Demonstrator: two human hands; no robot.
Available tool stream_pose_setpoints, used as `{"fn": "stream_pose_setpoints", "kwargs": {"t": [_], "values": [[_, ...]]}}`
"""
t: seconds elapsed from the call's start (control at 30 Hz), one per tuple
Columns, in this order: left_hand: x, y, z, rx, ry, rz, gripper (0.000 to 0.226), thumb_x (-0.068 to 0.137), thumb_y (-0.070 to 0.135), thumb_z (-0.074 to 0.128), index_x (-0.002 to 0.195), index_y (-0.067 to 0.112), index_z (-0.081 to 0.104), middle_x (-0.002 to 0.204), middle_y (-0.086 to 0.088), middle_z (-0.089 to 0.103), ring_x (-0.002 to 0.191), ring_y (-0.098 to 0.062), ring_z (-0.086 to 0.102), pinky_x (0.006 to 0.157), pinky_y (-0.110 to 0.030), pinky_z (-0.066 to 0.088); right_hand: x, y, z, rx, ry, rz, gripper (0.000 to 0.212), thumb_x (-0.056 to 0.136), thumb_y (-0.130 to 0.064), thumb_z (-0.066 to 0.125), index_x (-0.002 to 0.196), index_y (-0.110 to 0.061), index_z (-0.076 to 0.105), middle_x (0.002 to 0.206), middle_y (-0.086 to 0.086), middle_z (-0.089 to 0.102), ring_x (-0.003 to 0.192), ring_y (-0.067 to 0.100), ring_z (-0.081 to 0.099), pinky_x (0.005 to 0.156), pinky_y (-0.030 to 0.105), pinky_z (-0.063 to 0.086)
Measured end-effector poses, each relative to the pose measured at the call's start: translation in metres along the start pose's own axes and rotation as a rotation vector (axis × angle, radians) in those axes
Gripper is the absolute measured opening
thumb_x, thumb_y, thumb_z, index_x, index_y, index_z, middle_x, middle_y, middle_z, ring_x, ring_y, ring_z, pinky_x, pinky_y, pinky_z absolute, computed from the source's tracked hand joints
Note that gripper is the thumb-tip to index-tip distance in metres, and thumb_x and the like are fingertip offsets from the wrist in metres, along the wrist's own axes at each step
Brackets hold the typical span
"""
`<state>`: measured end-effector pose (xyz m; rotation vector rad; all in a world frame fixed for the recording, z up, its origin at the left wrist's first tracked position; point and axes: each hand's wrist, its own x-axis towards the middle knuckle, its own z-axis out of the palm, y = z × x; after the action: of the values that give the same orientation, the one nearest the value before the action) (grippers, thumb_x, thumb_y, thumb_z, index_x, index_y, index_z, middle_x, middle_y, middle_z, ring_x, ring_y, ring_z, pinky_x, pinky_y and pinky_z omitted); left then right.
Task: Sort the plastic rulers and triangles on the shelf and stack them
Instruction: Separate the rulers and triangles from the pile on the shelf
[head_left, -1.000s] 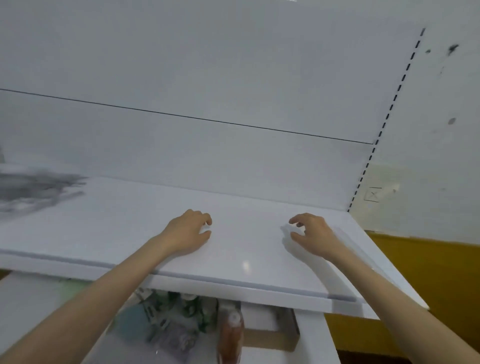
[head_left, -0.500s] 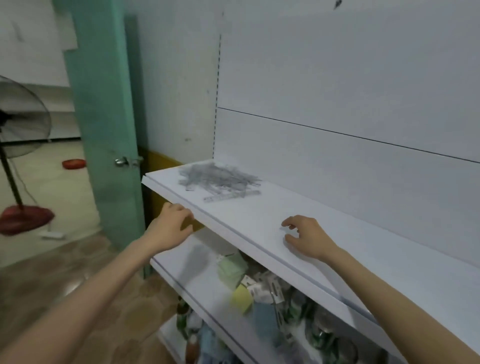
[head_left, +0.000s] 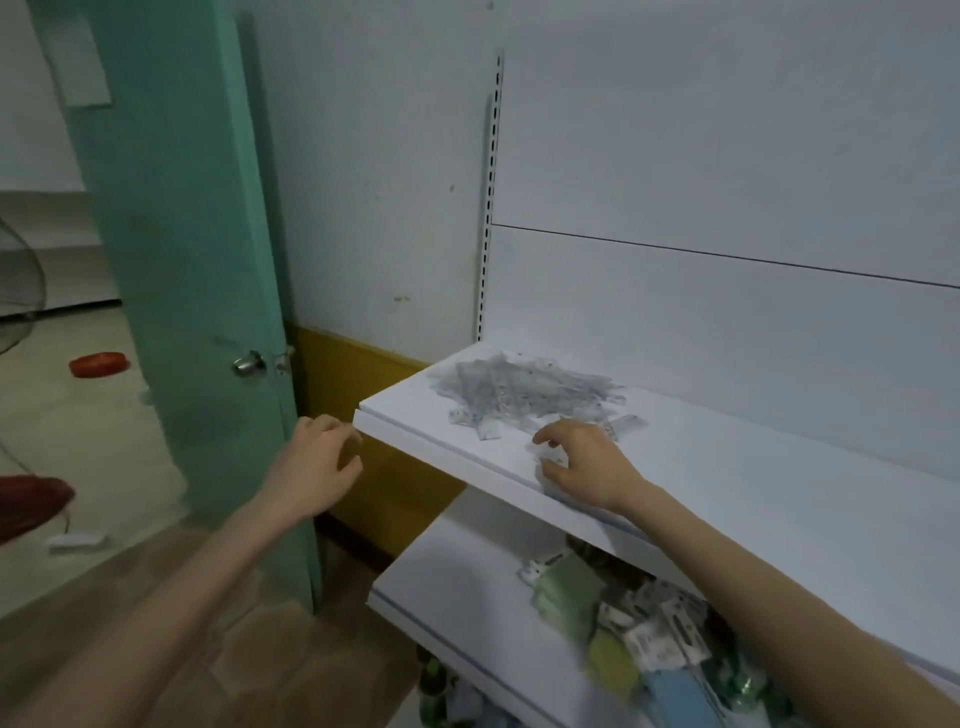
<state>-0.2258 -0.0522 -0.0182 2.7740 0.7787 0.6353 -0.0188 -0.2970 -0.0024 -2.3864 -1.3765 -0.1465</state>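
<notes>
White shelving stands against a pale wall beside a teal door (head_left: 182, 260) with a metal knob (head_left: 248, 362). On the upper shelf (head_left: 753, 509), a loose pile of clear plastic rulers and triangles (head_left: 524, 389) lies at the far left corner, its pieces overlapping at mixed angles. A few strips stray from it toward the front edge.

A person's right hand (head_left: 587, 465) rests on the upper shelf near the front edge, just beside the pile's nearest pieces. Its fingers (head_left: 545, 435) are bent and spread, tips down toward the surface, and they clasp nothing that can be made out. Blur hides whether a clear piece lies under them.

The left hand (head_left: 317, 465) hangs in the air just off the shelf's left end, level with the front edge. It touches nothing, and its fingers are loosely curled and hold nothing.

The lower shelf (head_left: 457, 587) carries a jumble of small packets (head_left: 649, 634) in green, yellow, blue and white toward its right side. Beyond the door, a red object (head_left: 98, 364) lies on the tiled floor (head_left: 78, 431), and part of a fan's red base (head_left: 31, 499) shows at the left edge of the view.
</notes>
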Motion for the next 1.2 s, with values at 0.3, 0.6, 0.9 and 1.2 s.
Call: {"fn": "stream_pose_setpoints", "kwargs": {"t": [0.3,0.6,0.9,1.2], "values": [[0.080,-0.052,0.030,-0.120,-0.012,0.025,0.021,0.091,0.023,0.055,0.111,0.017,0.060,0.126,-0.001,0.052,0.118,-0.016,0.040,0.098,-0.032,0.040,0.053,-0.027,0.038,-0.074,0.102,-0.014,0.028,0.086,-0.013,0.053,0.110,-0.011,0.066,0.119,0.004,0.062,0.109,0.024,0.055,0.085,0.032,0.044],[0.164,0.006,0.063,-0.230,-0.063,0.197,0.025,0.093,0.021,0.052,0.116,0.013,0.058,0.124,-0.004,0.052,0.114,-0.017,0.043,0.091,-0.026,0.038,0.113,-0.004,0.033,-0.210,0.152,0.292,0.035,0.094,-0.031,0.050,0.122,-0.015,0.064,0.122,0.007,0.064,0.113,0.027,0.056,0.087,0.035,0.048],[0.207,0.081,0.078,-0.306,-0.244,0.361,0.031,0.089,0.021,0.056,0.116,0.008,0.055,0.111,-0.010,0.060,0.094,-0.023,0.057,0.079,-0.035,0.049,0.154,-0.009,0.033,-0.279,0.000,0.408,0.059,0.082,-0.046,0.061,0.135,-0.024,0.048,0.122,0.001,0.062,0.112,0.024,0.058,0.086,0.037,0.049],[0.225,0.084,0.101,-0.214,-0.364,0.375,0.060,0.083,0.031,0.064,0.131,0.007,0.038,0.125,-0.018,0.041,0.119,-0.036,0.041,0.094,-0.041,0.042,0.166,-0.012,0.041,-0.106,0.068,0.601,0.056,0.081,-0.028,0.068,0.133,-0.014,0.051,0.121,0.007,0.063,0.110,0.026,0.060,0.090,0.039,0.051]]}}
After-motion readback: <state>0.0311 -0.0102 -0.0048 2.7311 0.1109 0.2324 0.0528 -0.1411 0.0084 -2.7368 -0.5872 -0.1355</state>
